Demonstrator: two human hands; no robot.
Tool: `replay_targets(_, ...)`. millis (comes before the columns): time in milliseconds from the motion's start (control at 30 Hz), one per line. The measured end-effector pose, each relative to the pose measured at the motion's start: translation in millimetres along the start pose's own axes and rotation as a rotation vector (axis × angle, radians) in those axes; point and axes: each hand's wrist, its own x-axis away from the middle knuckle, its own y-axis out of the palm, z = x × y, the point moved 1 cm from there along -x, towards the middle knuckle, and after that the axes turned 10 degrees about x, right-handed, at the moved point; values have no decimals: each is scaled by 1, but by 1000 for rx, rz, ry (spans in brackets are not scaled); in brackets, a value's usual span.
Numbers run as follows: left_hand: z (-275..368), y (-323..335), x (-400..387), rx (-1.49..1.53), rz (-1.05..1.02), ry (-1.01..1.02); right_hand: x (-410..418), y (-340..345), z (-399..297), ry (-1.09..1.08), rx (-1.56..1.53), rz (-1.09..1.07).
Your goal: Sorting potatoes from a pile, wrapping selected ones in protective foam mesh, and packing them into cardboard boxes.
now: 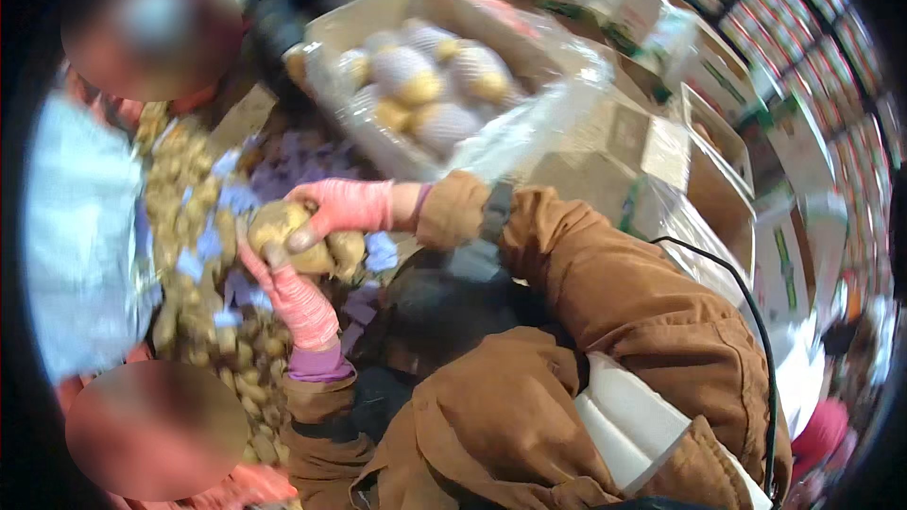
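Note:
A large yellow-brown potato (280,223) lies between my two hands. My right hand (340,209), in a pink knit glove with bare fingertips, grips it from above, its thumb across the skin. My left hand (297,294), gloved the same way, holds the potato's near side with thumb and fingers. Just beside the held potato are more potatoes (347,251), partly hidden. Beneath and beyond my hands spreads a heap of potatoes (177,177), mixed with blue and purple scraps (305,159) whose material I cannot tell.
A plastic-lined carton (531,49) holds several potatoes in white foam nets (407,74). More cartons (723,85) stand to the right, with stacked boxes (772,14) behind. A pale blue sheet-like surface (85,241) fills the left. A black cable (755,297) runs beside my sleeve.

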Motion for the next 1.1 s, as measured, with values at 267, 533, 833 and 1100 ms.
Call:
replay_targets(267, -73, 52, 27, -210, -582, -21, 162, -78, 1, -130, -448, 330)
replay_targets(533, -118, -59, 6, -663, -681, -360, 319, -127, 72, 21, -951, 654)
replay_targets(833, -102, -66, 11, -880, -821, -418, 558, -349, 33, -407, -531, 1700)
replay_targets(1100, -77, -69, 19, -798, -677, -370, 432, -271, 89, -94, -592, 1449)
